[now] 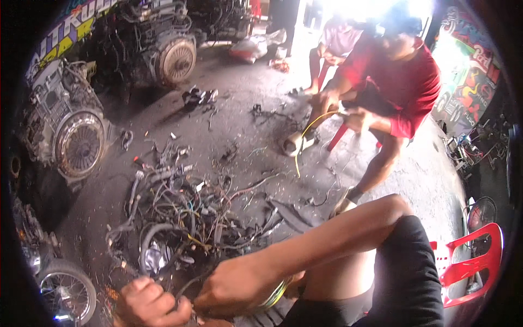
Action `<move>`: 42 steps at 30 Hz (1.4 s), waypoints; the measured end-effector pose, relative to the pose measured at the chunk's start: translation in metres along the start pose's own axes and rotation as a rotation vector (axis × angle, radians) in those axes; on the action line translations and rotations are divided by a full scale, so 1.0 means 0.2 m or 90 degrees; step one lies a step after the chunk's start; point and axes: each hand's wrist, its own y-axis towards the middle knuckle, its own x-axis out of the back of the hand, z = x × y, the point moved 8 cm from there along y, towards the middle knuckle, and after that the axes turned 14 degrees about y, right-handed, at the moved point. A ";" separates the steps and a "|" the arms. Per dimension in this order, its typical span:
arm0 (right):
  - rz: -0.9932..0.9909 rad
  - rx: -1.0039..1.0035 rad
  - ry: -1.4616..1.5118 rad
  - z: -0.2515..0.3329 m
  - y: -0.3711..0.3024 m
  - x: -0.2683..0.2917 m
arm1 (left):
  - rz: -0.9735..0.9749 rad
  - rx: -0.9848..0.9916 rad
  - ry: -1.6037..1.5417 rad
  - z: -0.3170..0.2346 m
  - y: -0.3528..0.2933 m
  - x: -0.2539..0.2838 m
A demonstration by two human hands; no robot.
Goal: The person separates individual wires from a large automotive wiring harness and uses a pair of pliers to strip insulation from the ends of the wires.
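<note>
While both hands grip wires at the near edge of the tangled wire pile (185, 212), the left hand (150, 305) is fisted shut on strands and the right hand (239, 286) has its fingers clamped on a yellow-green bundle (277, 294). Pulling one strand free looks like the step in hand; next calls for a steady tug toward the body.

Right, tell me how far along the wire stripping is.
Done: loose offcuts lie scattered on the floor. In hand: the left hand and right hand both grip wires at the near edge of the tangled harness pile; a nearby person in red pulls a yellow wire. Left: most of the pile looks untouched.
</note>
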 end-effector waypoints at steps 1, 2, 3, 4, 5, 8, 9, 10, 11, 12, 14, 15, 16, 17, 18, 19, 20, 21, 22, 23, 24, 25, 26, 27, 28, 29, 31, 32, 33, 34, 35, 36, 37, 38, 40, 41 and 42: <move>-0.007 -0.002 0.032 0.01 -0.01 -0.01 | 0.002 -0.020 0.002 -0.01 0.02 0.01; -0.011 -0.012 0.014 0.02 -0.02 -0.03 | -0.005 -0.049 0.029 -0.02 0.05 0.03; 0.000 -0.002 -0.020 0.04 -0.04 -0.05 | 0.019 -0.020 -0.069 -0.02 0.09 0.08; 0.012 0.008 -0.053 0.06 -0.06 -0.07 | -0.014 -0.025 -0.058 -0.03 0.10 0.10; 0.009 0.000 -0.069 0.07 -0.08 -0.08 | -0.046 -0.031 -0.048 -0.05 0.10 0.11; -0.131 0.103 -0.097 0.19 -0.10 -0.10 | -0.053 -0.024 -0.087 -0.12 0.11 0.15; -0.129 0.102 -0.100 0.20 -0.09 -0.12 | -0.041 0.005 -0.136 -0.12 0.12 0.16; -0.152 0.174 -0.118 0.25 -0.10 -0.13 | -0.025 0.024 -0.196 -0.14 0.15 0.18; -0.173 0.248 -0.130 0.29 -0.11 -0.14 | -0.022 0.031 -0.196 -0.16 0.15 0.18; -0.161 0.253 -0.130 0.31 -0.11 -0.13 | -0.004 0.048 -0.208 -0.18 0.14 0.16; -0.134 0.198 -0.095 0.26 -0.11 -0.14 | 0.024 0.072 -0.231 -0.22 0.10 0.13; -0.104 0.140 -0.068 0.23 -0.10 -0.19 | 0.020 0.051 -0.206 -0.26 0.07 0.14; -0.095 0.134 -0.059 0.26 -0.12 -0.23 | 0.002 0.045 -0.216 -0.30 0.06 0.17; -0.082 0.135 -0.053 0.29 -0.16 -0.25 | -0.014 0.041 -0.220 -0.34 0.07 0.20; -0.067 0.063 -0.059 0.25 -0.22 -0.30 | -0.057 0.056 -0.227 -0.34 0.09 0.19; -0.050 -0.009 -0.071 0.20 -0.27 -0.34 | -0.104 0.068 -0.231 -0.34 0.09 0.20; -0.030 0.012 -0.047 0.23 -0.28 -0.37 | -0.078 0.096 -0.232 -0.35 0.08 0.18; -0.035 0.015 -0.019 0.25 -0.27 -0.36 | -0.066 0.083 -0.231 -0.37 0.07 0.19; -0.044 0.012 0.006 0.25 -0.26 -0.34 | -0.058 0.065 -0.230 -0.39 0.05 0.20; -0.021 0.040 0.028 0.22 -0.24 -0.35 | -0.027 0.093 -0.226 -0.41 0.02 0.19; 0.023 0.054 0.011 0.17 -0.22 -0.39 | -0.014 0.122 -0.214 -0.41 0.00 0.19; 0.051 0.045 -0.020 0.15 -0.21 -0.41 | -0.027 0.133 -0.208 -0.41 -0.02 0.19; 0.056 0.051 -0.015 0.14 -0.21 -0.42 | -0.019 0.139 -0.207 -0.40 -0.03 0.18; 0.050 0.053 -0.037 0.15 -0.21 -0.41 | -0.030 0.136 -0.218 -0.38 -0.03 0.17; 0.045 0.058 -0.058 0.15 -0.20 -0.40 | -0.038 0.134 -0.227 -0.37 -0.03 0.16; 0.051 0.064 -0.053 0.15 -0.19 -0.38 | -0.031 0.141 -0.226 -0.37 -0.03 0.13; 0.064 0.048 0.027 0.19 -0.19 -0.33 | -0.093 0.124 -0.221 -0.37 -0.02 0.13; 0.060 0.034 0.021 0.20 -0.20 -0.34 | -0.107 0.118 -0.225 -0.36 -0.01 0.13; 0.066 0.018 0.044 0.18 -0.20 -0.36 | -0.115 0.105 -0.232 -0.35 0.00 0.14; 0.073 -0.001 0.066 0.15 -0.20 -0.37 | -0.125 0.092 -0.240 -0.35 0.00 0.16; 0.078 0.005 0.069 0.15 -0.19 -0.37 | -0.119 0.097 -0.238 -0.35 0.01 0.16; 0.144 -0.004 0.089 0.14 -0.20 -0.40 | -0.129 0.084 -0.234 -0.37 0.01 0.17; 0.210 -0.015 0.107 0.13 -0.21 -0.44 | -0.141 0.070 -0.231 -0.39 0.01 0.18; 0.214 -0.011 0.109 0.13 -0.20 -0.44 | -0.137 0.074 -0.230 -0.39 -0.01 0.18; 0.185 -0.021 0.259 0.13 -0.20 -0.42 | -0.010 -0.001 -0.253 -0.44 -0.02 0.10; 0.169 -0.027 0.334 0.12 -0.20 -0.41 | -0.010 0.001 -0.252 -0.44 -0.01 0.09; 0.150 -0.037 0.410 0.12 -0.20 -0.41 | -0.087 0.055 -0.276 -0.40 0.01 0.12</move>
